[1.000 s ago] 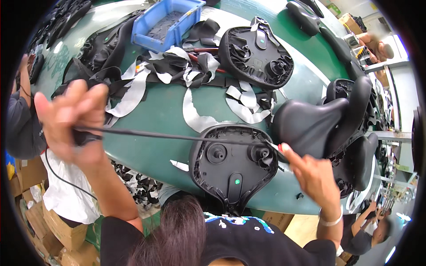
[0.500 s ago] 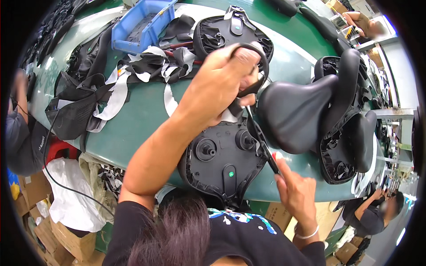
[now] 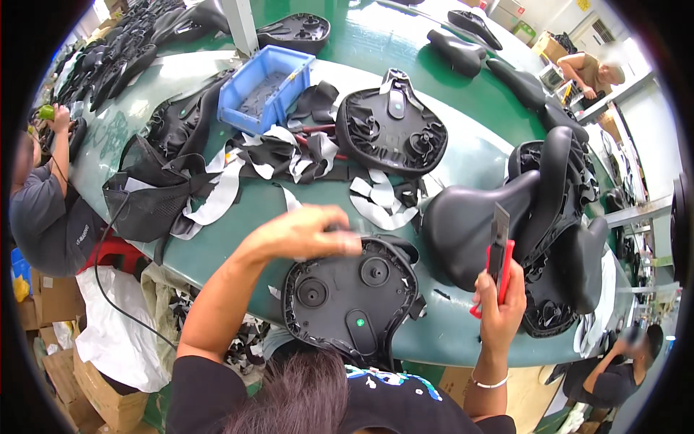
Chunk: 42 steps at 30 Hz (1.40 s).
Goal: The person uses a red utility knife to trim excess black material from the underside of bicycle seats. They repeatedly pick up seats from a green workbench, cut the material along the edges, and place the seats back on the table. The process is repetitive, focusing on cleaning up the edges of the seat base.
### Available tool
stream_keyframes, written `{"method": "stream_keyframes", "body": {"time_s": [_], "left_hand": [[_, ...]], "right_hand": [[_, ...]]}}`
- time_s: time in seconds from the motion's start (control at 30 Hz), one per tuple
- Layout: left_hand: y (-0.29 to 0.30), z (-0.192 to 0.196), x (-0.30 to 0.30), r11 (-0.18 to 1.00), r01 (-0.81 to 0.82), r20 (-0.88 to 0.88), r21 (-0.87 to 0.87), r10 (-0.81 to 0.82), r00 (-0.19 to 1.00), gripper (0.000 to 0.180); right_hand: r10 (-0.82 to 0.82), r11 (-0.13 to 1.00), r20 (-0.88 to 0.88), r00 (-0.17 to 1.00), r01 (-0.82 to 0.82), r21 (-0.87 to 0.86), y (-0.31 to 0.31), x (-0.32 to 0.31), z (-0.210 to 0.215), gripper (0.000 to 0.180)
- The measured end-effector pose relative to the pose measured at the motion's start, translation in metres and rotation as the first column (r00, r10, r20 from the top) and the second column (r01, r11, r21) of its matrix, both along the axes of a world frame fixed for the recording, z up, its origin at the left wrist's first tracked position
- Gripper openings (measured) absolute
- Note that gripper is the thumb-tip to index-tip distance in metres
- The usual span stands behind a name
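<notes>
At the near edge of the green worktable [image 3: 463,155], the left hand [image 3: 307,233] lay curled, fingers bent down, over the upper rim of an upturned bicycle saddle [image 3: 352,298], touching its black plastic underside; whether it gripped anything there could not be told. That saddle sat bottom-up directly before the person, its round bosses and a small green dot showing. To the right of the saddle, the right hand [image 3: 500,309] was clenched around a red-handled utility knife [image 3: 499,254], blade raised upright, held clear of the saddle and just in front of a padded black saddle [image 3: 470,231] lying right side up. Beyond the upturned saddle, strips of white and black trimmings [image 3: 379,199] lay scattered, and farther back another saddle shell [image 3: 390,130] rested underside up. Left of that shell stood a blue plastic bin [image 3: 266,88]. Right of the upturned saddle, more saddles [image 3: 557,217] were stacked together. Far left of the saddle, another person in a grey shirt [image 3: 47,217] sat at the table's edge.
</notes>
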<state>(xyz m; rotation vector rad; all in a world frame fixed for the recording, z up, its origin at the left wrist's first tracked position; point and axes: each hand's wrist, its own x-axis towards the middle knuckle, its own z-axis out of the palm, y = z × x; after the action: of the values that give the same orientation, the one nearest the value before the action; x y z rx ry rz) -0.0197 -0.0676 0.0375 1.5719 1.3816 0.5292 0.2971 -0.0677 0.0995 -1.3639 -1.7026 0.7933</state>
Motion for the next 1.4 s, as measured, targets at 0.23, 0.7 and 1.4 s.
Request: {"method": "stream_keyframes", "body": {"time_s": [0.23, 0.7, 1.4], "left_hand": [[0.02, 0.003, -0.048, 0.926, -0.371, 0.248, -0.067, 0.375, 0.893, 0.036], [0.07, -0.05, 0.056, 0.803, -0.053, 0.337, 0.593, -0.189, 0.922, 0.027], [0.048, -0.023, 0.021, 0.798, -0.599, 0.846, 0.07, 0.27, 0.459, 0.043]], "right_hand": [[-0.057, 0.993, -0.092, 0.994, 0.066, 0.102, 0.054, -0.02, 0.016, 0.029], [-0.045, 0.936, -0.567, 0.822, -0.164, -0.312, 0.455, -0.13, -0.056, 0.041], [0.558, 0.65, 0.527, 0.642, -0.732, 0.205, 0.128, -0.126, 0.109, 0.019]]}}
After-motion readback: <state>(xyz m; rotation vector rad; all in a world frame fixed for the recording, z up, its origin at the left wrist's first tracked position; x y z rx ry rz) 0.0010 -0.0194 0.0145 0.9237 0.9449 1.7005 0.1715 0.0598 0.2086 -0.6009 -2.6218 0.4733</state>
